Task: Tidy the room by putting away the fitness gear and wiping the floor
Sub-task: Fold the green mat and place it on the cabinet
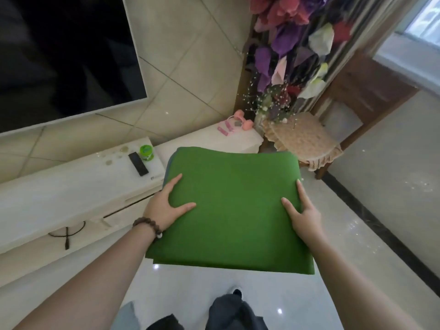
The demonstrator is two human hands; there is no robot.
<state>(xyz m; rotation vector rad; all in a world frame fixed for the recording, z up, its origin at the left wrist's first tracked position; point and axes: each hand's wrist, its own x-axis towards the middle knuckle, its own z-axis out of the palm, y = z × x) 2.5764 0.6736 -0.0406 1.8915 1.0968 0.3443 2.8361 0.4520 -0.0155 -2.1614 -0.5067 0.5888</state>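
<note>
A folded green mat point(232, 208) was held flat in the air above the glossy white floor point(338, 239), in the middle of the view, by both hands. The left hand point(164, 206) clasped its left edge, thumb on top and index finger stretched along the side; its grip held the mat. The right hand point(302, 210) held the right edge the same way, thumb lying on the green surface. A beaded bracelet point(146, 225) circled the left wrist. On the far end of the white tabletop point(71, 189) lay pink dumbbells point(242, 119); nearer sat a black remote point(138, 163) just beside a green jar point(147, 152). Right of these stood a stool point(304, 141) below a bunch of flowers point(292, 48).
</note>
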